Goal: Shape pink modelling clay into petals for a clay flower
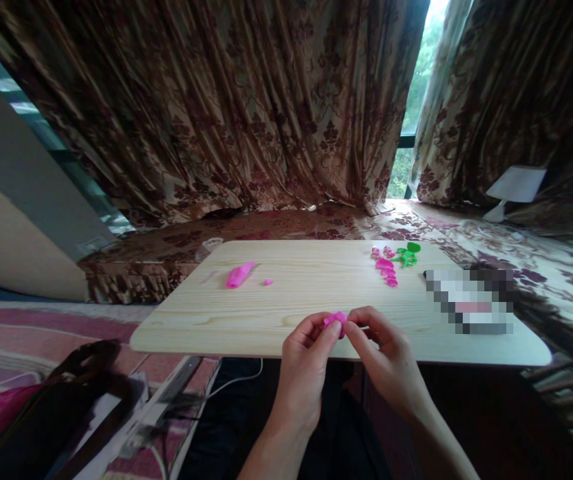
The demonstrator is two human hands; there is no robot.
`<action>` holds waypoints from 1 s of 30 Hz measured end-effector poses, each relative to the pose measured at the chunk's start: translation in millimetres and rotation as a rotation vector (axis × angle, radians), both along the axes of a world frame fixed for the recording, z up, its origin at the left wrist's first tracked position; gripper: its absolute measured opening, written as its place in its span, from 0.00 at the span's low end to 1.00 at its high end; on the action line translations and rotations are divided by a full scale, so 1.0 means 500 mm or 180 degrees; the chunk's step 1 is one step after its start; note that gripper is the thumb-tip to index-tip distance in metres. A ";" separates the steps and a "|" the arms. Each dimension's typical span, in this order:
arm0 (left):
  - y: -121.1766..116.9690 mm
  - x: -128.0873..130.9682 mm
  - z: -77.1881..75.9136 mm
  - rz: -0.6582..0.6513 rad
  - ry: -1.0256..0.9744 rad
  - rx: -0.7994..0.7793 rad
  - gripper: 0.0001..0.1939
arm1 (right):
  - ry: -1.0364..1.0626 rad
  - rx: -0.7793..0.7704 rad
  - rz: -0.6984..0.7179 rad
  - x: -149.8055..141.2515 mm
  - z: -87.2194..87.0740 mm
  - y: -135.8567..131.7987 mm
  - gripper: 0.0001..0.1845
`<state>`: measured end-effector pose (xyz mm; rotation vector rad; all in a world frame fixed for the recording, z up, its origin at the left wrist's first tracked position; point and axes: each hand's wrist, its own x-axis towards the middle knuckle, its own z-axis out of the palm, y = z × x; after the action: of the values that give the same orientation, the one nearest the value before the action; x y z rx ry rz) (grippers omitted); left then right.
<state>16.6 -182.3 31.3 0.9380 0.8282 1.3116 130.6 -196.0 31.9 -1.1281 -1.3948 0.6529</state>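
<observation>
On a pale wood-grain table (206,327), left to right: a long bright-pink lump (239,274); a tiny pink bit (268,283); the left hand (306,353), pinching a ruffled bright-pink piece (337,318) at the near edge with the right hand (385,355); flat pink pieces (386,269); leafy green pieces (408,256).

I can read no text, label, brand, number or sign anywhere before me. Toward the right end of the table (216,323), a pixelated object (471,303) lies behind coarse blocks of grey, white and pink, so I cannot tell whether its surface bears any writing.
</observation>
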 end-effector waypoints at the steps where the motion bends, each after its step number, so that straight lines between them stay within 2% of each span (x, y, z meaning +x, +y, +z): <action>1: -0.002 0.000 0.002 -0.0045 0.0011 0.0014 0.08 | -0.0007 0.0050 -0.0006 0.001 0.002 0.002 0.05; 4: -0.005 -0.002 0.008 -0.0121 0.0059 0.0040 0.08 | -0.0160 0.0183 0.0024 0.009 0.013 0.006 0.05; 9: -0.002 -0.004 0.011 0.0080 0.0270 0.0107 0.06 | -0.0375 0.0260 0.0167 0.022 0.029 0.004 0.07; 30: -0.004 -0.003 0.000 0.0045 0.0108 0.0013 0.07 | -0.0035 0.0225 0.0049 0.013 0.021 0.006 0.07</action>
<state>15.3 -184.2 31.3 0.9615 0.8600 1.3133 137.3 -192.8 42.4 -1.0677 -1.4263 0.6046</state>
